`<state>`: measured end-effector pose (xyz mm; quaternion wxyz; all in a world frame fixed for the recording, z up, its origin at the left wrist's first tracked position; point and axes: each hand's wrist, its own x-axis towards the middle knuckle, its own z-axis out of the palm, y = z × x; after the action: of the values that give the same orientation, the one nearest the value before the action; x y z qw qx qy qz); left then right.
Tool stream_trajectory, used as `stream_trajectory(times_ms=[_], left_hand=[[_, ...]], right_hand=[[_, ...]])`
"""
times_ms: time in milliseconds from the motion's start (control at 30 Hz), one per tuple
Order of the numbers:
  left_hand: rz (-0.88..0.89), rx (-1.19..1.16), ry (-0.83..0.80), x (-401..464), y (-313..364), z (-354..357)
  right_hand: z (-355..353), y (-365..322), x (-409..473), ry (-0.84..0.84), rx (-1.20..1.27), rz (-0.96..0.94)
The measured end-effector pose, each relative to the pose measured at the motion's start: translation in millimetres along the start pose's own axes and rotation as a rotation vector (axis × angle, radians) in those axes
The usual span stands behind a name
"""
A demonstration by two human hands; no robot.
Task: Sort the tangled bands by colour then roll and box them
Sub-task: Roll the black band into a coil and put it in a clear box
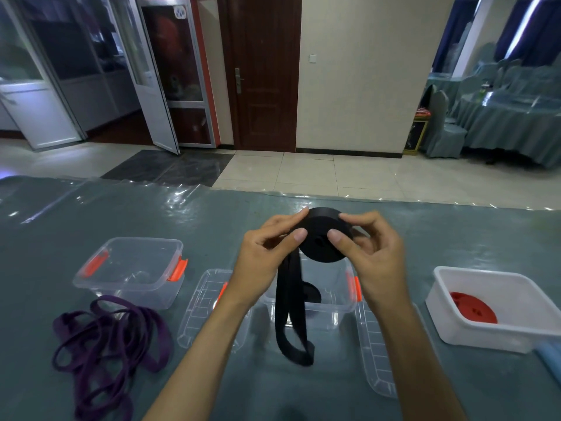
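A black band (321,243) is partly wound into a thick roll held up above the table. My left hand (267,253) pinches the roll's left side and my right hand (368,253) pinches its right side, thumbs on the near face. The band's loose tail (293,323) hangs down in front of the middle clear box (340,302), which holds another black roll (311,294). A tangle of purple bands (112,338) lies at the front left. Red rolls (473,308) sit in the white tub (482,281) at the right.
A clear box with orange clips (130,268) stands at the left. Two clear lids lie flat: one (206,308) left of the middle box, one (376,354) right of it. A light blue object (551,357) pokes in at the right edge. Clear plastic film covers the table.
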<state>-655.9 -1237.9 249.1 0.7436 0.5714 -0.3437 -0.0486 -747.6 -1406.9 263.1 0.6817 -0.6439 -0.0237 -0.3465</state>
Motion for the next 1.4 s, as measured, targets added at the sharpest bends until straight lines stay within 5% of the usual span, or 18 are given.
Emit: stream_trajectory(times_ms=[167,333,567,733,933,1100,1400], left_hand=[[0.042,-0.034,0.127,3,2,6],[-0.037,-0.039,-0.056,4,-8,-2],[0.055,-0.034,0.145,1,-14,5],[-0.043,-0.051,-0.008,5,-14,-4],[-0.01,-0.025,0.129,3,-24,2],[-0.019,-0.024,0.019,4,-21,-4],[-0.095,-0.009,-0.012,2,-18,-9]], right_hand=[[-6,6,-2,-0.1,-0.036,0.09],[-5,5,3,-0.044,-0.064,-0.015],[-7,7,5,-0.101,-0.047,0.122],[-5,14,6,-0.076,-0.029,0.072],[-13,15,14,-0.195,-0.05,0.144],[-8,19,9,-0.129,-0.037,-0.051],[-9,17,9,-0.174,-0.127,0.021]])
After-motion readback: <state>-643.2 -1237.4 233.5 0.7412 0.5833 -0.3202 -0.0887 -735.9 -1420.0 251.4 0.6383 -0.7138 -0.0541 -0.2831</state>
